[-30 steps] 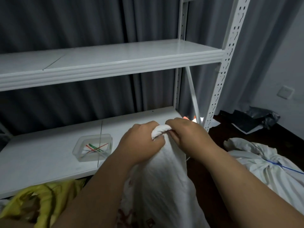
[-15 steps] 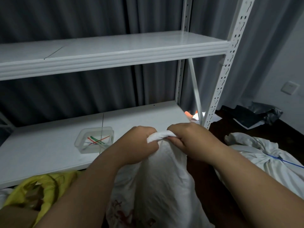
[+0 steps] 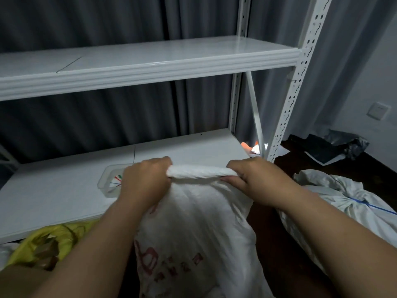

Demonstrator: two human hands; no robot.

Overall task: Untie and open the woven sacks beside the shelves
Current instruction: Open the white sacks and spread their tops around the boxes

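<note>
Head view. A person stands before a white metal shelf unit (image 3: 150, 67) backed by grey curtains (image 3: 96, 20). The left hand (image 3: 143, 184) and the right hand (image 3: 255, 181) are held apart, each with fingers curled tight around one end of the rolled top edge of a white woven sack (image 3: 199, 229), so that the roll stretches level between them. The sack stands upright on the floor, just in front of the lower shelf board (image 3: 53, 190), and bears red printing on its near face. A clear plastic tray (image 3: 108, 179) holding coloured ties sits on that board, partly hidden by the left hand. A yellow bag (image 3: 43, 244) lies at lower left. A second white sack (image 3: 335, 196), bound with blue cord (image 3: 373, 206), lies on the dark floor at right.
</note>
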